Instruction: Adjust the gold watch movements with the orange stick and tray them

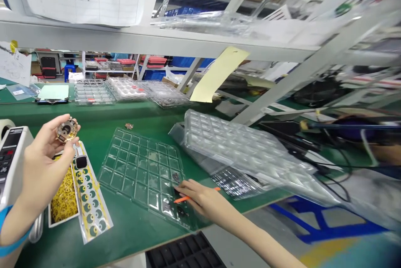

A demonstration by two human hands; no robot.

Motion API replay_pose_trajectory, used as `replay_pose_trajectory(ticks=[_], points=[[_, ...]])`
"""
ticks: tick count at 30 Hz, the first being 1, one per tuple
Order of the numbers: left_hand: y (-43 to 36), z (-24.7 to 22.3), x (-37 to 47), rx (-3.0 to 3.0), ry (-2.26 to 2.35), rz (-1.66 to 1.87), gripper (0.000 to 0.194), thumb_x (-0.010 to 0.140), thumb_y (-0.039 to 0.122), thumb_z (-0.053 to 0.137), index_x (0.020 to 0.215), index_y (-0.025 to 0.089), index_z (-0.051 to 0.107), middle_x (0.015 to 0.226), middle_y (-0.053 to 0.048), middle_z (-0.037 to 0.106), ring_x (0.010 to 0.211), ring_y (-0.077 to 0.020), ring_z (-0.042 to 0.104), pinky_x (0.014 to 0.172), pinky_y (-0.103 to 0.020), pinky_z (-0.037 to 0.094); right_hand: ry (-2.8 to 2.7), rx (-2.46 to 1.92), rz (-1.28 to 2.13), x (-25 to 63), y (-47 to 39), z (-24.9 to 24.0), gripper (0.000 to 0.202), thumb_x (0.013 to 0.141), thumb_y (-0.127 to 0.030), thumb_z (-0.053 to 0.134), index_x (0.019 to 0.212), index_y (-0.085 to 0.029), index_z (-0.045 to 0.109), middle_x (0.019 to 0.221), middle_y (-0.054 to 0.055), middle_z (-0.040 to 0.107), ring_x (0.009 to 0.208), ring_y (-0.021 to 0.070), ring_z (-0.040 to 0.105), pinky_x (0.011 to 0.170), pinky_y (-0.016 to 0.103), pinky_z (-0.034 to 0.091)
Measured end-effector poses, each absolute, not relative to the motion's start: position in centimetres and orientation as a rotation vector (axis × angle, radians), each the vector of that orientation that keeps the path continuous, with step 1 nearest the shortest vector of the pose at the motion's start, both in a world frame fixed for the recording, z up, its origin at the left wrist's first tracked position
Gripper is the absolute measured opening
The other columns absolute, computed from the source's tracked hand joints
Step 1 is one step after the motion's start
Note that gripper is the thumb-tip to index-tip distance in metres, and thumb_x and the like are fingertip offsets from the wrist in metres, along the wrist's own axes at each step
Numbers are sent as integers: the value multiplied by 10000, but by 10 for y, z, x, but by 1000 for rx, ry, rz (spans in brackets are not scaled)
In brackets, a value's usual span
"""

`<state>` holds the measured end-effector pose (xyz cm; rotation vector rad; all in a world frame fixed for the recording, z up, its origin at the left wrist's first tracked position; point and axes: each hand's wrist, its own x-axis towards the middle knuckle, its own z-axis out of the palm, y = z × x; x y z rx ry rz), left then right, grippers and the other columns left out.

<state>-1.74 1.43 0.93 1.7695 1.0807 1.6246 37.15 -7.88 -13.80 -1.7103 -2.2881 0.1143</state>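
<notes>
My left hand is raised at the left and pinches a round gold-rimmed watch part with a dark centre between thumb and fingers. My right hand rests over the near right corner of a clear compartment tray, with a thin orange stick-like tool in its fingers. Small dark parts lie in the tray's cells beside those fingertips; whether they touch one is hard to make out. Beyond the tray's far edge, a small gold-coloured part lies on the green mat.
Left are a box of yellow rings, a sticker sheet with a square watch-like piece, and a white device. Stacked clear trays slant at right. A yellow paper strip hangs from the shelf bar.
</notes>
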Motion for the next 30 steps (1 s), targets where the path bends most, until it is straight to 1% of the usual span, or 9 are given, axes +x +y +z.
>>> replay_pose_trajectory(ticks=[2, 4, 7, 8, 11, 14, 20, 25, 30], points=[[15, 9, -15, 1683, 1026, 1561, 414, 789, 161, 688, 1198, 186, 630, 1103, -73, 753, 1010, -236, 728, 879, -358, 619, -2222, -1650, 75, 367, -65, -126, 297, 848, -150, 441, 854, -234, 726, 827, 103, 700, 721, 231, 665, 582, 321, 537], [17, 9, -11, 1595, 951, 1477, 418, 785, 178, 693, 1195, 171, 617, 1092, -89, 755, 1004, -238, 731, 881, -364, 615, -2141, -1585, 47, 351, -47, -107, 274, 882, -194, 437, 861, -227, 708, 881, 111, 699, 764, 227, 670, 626, 328, 547], [18, 8, -7, 1509, 849, 1330, 395, 780, 186, 695, 1170, 165, 634, 1052, -94, 762, 968, -237, 741, 869, -357, 609, -2031, -1448, 57, 303, -22, -65, 290, 961, -282, 407, 891, -217, 681, 937, 106, 686, 849, 213, 666, 709, 324, 549], [18, 8, -6, 1504, 832, 1290, 348, 780, 192, 693, 1125, 166, 663, 1055, -97, 761, 971, -242, 739, 868, -357, 605, -1979, -1391, 85, 282, -15, -50, 316, 980, -328, 400, 858, -212, 668, 912, 99, 678, 828, 204, 659, 681, 306, 540], [16, 6, -5, 1532, 834, 1224, 170, 787, 222, 693, 944, 168, 730, 1073, -107, 752, 1049, -274, 702, 890, -373, 584, -1708, -1128, 401, 217, -5, -6, 300, 918, -415, 547, 742, -203, 665, 801, 65, 648, 679, 172, 596, 552, 271, 468], [13, 7, -9, 1537, 845, 1255, 136, 804, 223, 687, 926, 183, 731, 1068, -89, 744, 1076, -270, 678, 912, -383, 571, -1608, -940, 528, 170, -1, 23, 229, 852, -354, 628, 686, -201, 665, 738, 40, 610, 615, 142, 519, 519, 257, 403], [7, 18, -17, 1382, 740, 1393, 393, 806, 186, 684, 1193, 213, 622, 1061, -65, 733, 1011, -221, 701, 908, -378, 590, -1469, -845, 492, 138, 5, 28, 175, 815, -298, 643, 665, -209, 664, 743, 32, 584, 586, 130, 462, 509, 262, 368], [3, 19, -16, 1378, 723, 1340, 381, 787, 92, 653, 1149, 206, 616, 1098, -59, 729, 1026, -200, 703, 908, -314, 593, -1530, -816, 542, 137, 9, 23, 158, 809, -286, 643, 672, -218, 680, 797, 41, 602, 615, 135, 501, 540, 252, 437], [-1, 14, -13, 1475, 780, 1324, 390, 829, 51, 578, 1163, 239, 650, 1146, -41, 712, 1020, -181, 705, 921, -289, 592, -1574, -841, 646, 140, 13, 23, 164, 786, -289, 659, 644, -215, 693, 811, 57, 610, 682, 164, 567, 572, 260, 492]])
